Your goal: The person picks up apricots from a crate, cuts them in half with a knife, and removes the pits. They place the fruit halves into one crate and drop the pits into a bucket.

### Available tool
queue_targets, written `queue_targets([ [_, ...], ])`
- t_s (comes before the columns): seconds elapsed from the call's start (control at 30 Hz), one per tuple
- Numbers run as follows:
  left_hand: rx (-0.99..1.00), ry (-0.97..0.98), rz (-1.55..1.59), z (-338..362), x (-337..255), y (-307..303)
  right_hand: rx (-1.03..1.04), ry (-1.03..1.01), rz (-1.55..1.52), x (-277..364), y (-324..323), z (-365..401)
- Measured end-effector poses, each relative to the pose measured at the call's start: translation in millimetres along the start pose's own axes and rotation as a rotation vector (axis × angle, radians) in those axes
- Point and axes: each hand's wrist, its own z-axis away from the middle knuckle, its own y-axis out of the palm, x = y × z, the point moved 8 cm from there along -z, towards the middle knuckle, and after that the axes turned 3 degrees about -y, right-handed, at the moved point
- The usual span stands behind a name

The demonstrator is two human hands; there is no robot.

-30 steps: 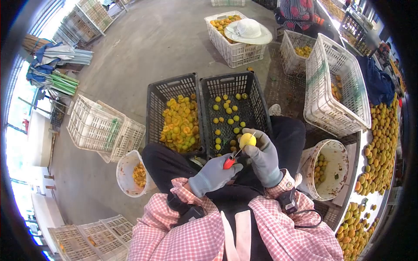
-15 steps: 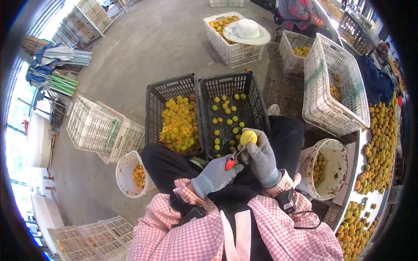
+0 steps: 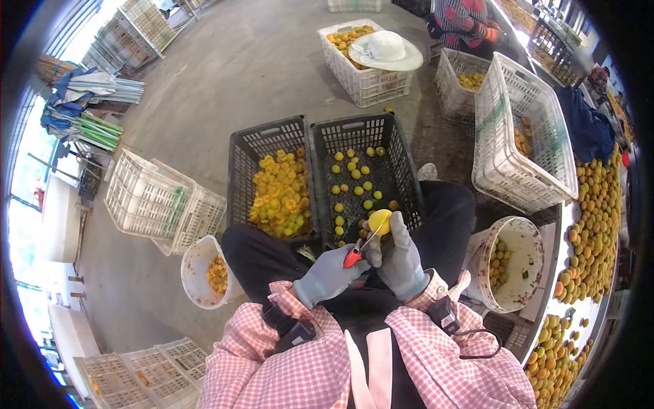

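My left hand (image 3: 328, 275), in a grey glove, is closed round the red handle of a knife (image 3: 352, 257). Its thin blade points up and right, against the face of a yellow apricot (image 3: 380, 221). That fruit sits between the fingers and thumb of my gloved right hand (image 3: 402, 264), which holds it from the right and below. Just beyond is a black crate (image 3: 354, 125) with scattered whole apricots (image 3: 358, 191). Left of it, a second black crate (image 3: 267, 133) holds a heap of cut apricot pieces (image 3: 280, 193).
A white bucket (image 3: 195, 274) with orange bits stands left of my knees; a stained bucket (image 3: 481, 266) with fruit stands right. White crates (image 3: 146, 193) flank both sides. A hat (image 3: 385, 48) lies on a fruit crate. Apricots (image 3: 591, 232) cover the right-hand table; another person (image 3: 463, 20) sits beyond.
Both hands have shifted slightly left with the knife and the apricot. The right hand has turned a little, and the blade still lies against the fruit.
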Motion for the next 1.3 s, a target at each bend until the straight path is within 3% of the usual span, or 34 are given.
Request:
queue_targets([
  [0.13, -0.027, 0.096, -0.033, 16, -17, -13, -0.064, -0.048, -0.118, 6, -14, -4],
  [0.2, 0.049, 0.130, 0.256, 23, -14, -17, -0.089, 0.015, -0.275, 12, -28, -10],
  [0.23, 0.049, 0.132, 0.255, 23, -22, -18, -0.088, 0.013, -0.274, 17, -29, -7],
  [0.3, -0.139, 0.348, 0.111, 28, -59, -35, 0.058, 0.026, -0.138, 23, -17, 3],
  [0.37, -0.126, 0.258, 0.131, 22, -60, -36, 0.106, 0.040, -0.097, 19, -16, 9],
  [0.43, -0.124, 0.425, -0.012, 25, -87, -30, 0.139, 0.151, 0.083, 9, -12, 16],
  [0.57, -0.154, 0.567, -0.348, 19, -102, -17, 0.013, 0.255, 0.029, 17, 20, 30],
  [0.73, -0.101, 0.524, -0.425, 14, -106, -12, 0.101, 0.199, 0.123, -9, -16, 12],
  [0.83, -0.181, 0.669, -0.669, 18, -118, -8, 0.083, 0.105, 0.188, -7, -19, 7],
  [0.9, -0.295, 0.844, -0.878, 25, -126, -3, 0.251, -0.243, 0.687, 13, -12, 10],
  [0.93, -0.292, 0.843, -0.879, 25, -129, -4, 0.249, -0.243, 0.685, 17, -14, 11],
  [0.97, -0.300, 0.883, -0.936, 30, -136, -2, 0.191, -0.030, 0.452, 10, -23, 13],
  [1.03, -0.306, 0.920, -0.992, 34, -141, 2, 0.130, 0.181, 0.214, 7, -23, 20],
  [1.1, -0.318, 1.018, -1.049, 39, -146, 9, 0.436, -0.278, 0.877, 40, 13, 27],
  [1.13, -0.318, 1.019, -1.049, 39, -146, 11, 0.435, -0.279, 0.877, 41, 14, 26],
  [1.2, -0.357, 1.033, -1.071, 40, -148, 14, 0.453, -0.585, 1.048, 55, 27, 33],
  [1.3, -0.393, 1.086, -1.037, 44, -150, 16, 0.421, -0.597, 1.064, 54, 25, 36],
])
